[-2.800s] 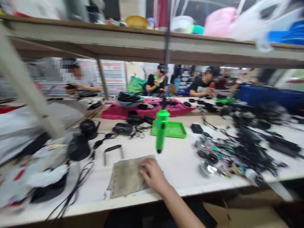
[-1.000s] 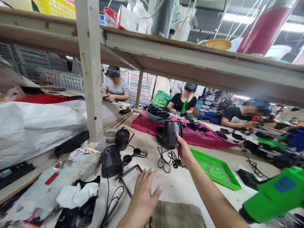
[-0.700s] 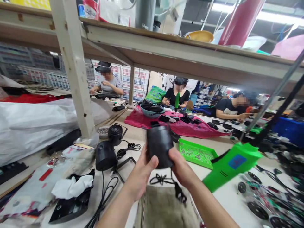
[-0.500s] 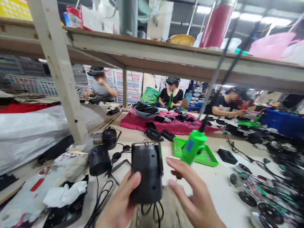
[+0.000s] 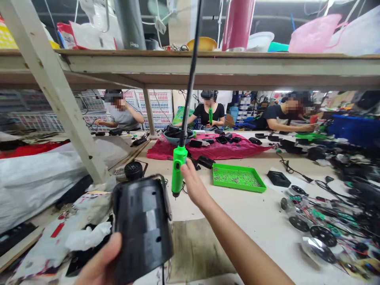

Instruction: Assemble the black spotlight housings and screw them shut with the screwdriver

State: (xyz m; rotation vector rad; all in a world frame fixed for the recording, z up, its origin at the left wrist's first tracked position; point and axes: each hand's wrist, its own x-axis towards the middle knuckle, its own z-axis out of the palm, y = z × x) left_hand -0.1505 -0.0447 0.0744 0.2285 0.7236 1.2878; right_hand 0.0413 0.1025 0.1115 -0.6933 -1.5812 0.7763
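My left hand (image 5: 102, 259) grips a black plastic housing (image 5: 142, 225) by its lower left side. The housing stands tilted, close to the camera, with small holes down its right part and a cable below. A green electric screwdriver (image 5: 178, 170) hangs tip down from a dark cord beyond the housing. My right hand (image 5: 194, 182) reaches out to the screwdriver's right side, fingers extended and not wrapped round it. Its fingertips are at the screwdriver body; whether they touch it I cannot tell.
A green tray (image 5: 237, 178) of small screws lies behind my right forearm. Wired parts (image 5: 320, 225) pile up at right. A round black grille part (image 5: 133, 170) stands left. A loaded shelf (image 5: 208, 65) crosses overhead on a white post (image 5: 56, 87). Several people work opposite.
The screwdriver has shifted left and hangs more upright. My right hand has moved from beside the housing up to the screwdriver. The housing has moved left and closer in my left hand.
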